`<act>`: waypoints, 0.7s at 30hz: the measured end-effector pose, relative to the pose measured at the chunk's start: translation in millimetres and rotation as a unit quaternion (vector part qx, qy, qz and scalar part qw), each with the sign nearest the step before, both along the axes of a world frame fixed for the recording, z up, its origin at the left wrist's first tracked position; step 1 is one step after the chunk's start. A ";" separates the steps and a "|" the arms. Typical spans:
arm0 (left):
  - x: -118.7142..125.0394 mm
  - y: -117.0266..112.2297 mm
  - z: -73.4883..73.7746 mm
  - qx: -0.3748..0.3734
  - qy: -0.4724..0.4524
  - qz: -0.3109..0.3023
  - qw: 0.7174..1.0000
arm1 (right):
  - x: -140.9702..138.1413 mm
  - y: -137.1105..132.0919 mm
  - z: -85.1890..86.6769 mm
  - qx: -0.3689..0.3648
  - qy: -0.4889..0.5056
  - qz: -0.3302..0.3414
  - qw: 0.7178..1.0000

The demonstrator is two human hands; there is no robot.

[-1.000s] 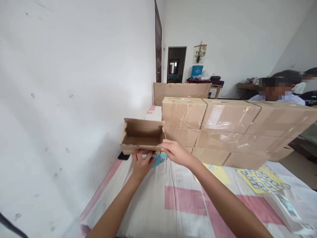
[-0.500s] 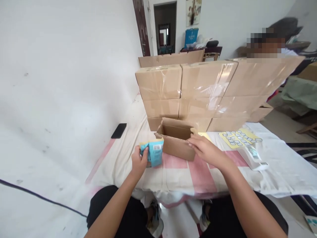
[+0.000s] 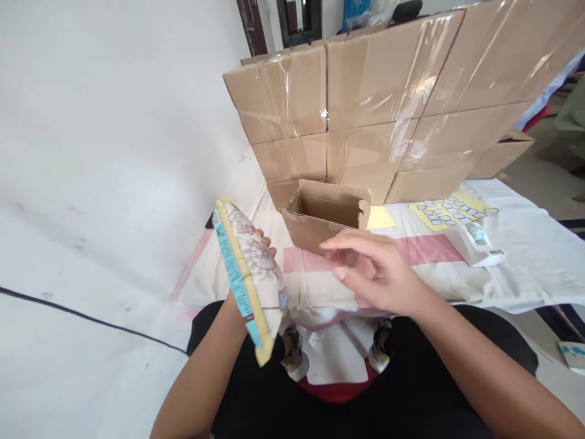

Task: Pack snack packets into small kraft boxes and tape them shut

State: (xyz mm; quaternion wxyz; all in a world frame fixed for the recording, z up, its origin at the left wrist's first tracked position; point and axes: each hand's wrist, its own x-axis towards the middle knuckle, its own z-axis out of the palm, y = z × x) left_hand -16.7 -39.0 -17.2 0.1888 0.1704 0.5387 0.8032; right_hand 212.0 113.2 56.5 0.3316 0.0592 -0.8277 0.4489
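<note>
A soft packet [image 3: 256, 256], pale with a line drawing, a yellow edge and a light blue strip, is held up tilted over the table's near edge. My left hand [image 3: 269, 242] grips it from behind, so most of that hand is hidden and only some fingertips show. My right hand [image 3: 375, 268] hangs with thumb and fingers apart, nothing between them, just in front of a small open cardboard box [image 3: 315, 235]. The box stands with its top open and covers part of the larger cartons behind.
Taped cardboard cartons [image 3: 370, 97] form a wall behind the small box. To the right lie a yellow sheet of labels [image 3: 450, 210] and a white tape dispenser [image 3: 475, 244]. A black cable [image 3: 91, 318] runs along the white wall at left.
My left hand has raised the packet nearer and turned it from its blue side to its pale side. My right hand has left the box's edge and come closer. The view has tipped downward.
</note>
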 end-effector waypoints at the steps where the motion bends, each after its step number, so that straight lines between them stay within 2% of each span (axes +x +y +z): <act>1: -3.9 -0.6 -3.0 -0.001 0.004 -0.014 1.000 | -2.7 -10.8 -3.0 -0.044 -0.047 0.022 0.998; 3: -8.2 -0.7 -8.4 -0.016 0.022 -0.051 0.998 | -9.9 -28.8 -12.4 -0.138 -0.156 0.062 0.976; 6: -1.9 3.3 -14.1 -0.061 0.098 -0.077 0.990 | -24.0 -46.5 -31.9 -0.297 -0.281 0.129 0.903; 9: 12.5 10.3 -18.8 -0.062 0.175 -0.052 0.981 | -37.6 -57.9 -50.6 -0.428 -0.313 0.249 0.810; 10: 16.6 11.9 -20.0 -0.054 0.190 -0.052 0.979 | -40.9 -61.1 -55.4 -0.458 -0.307 0.279 0.786; 12: 21.0 12.5 -20.7 -0.037 0.204 -0.074 0.975 | -45.4 -66.3 -62.0 -0.501 -0.287 0.308 0.756; 15: 18.6 7.2 -15.4 0.007 0.209 -0.120 0.971 | -47.4 -69.9 -65.7 -0.524 -0.267 0.315 0.745; 17: 14.1 2.4 -8.9 0.028 0.221 -0.130 0.966 | -46.6 -68.6 -64.8 -0.514 -0.262 0.309 0.756; 19: 9.4 0.5 -2.4 -0.020 0.272 -0.115 0.955 | -44.7 -64.1 -60.3 -0.504 -0.251 0.284 0.776; 21: 4.8 4.7 2.3 -0.116 0.372 -0.074 0.918 | -41.6 -56.0 -51.1 -0.502 -0.221 0.242 0.800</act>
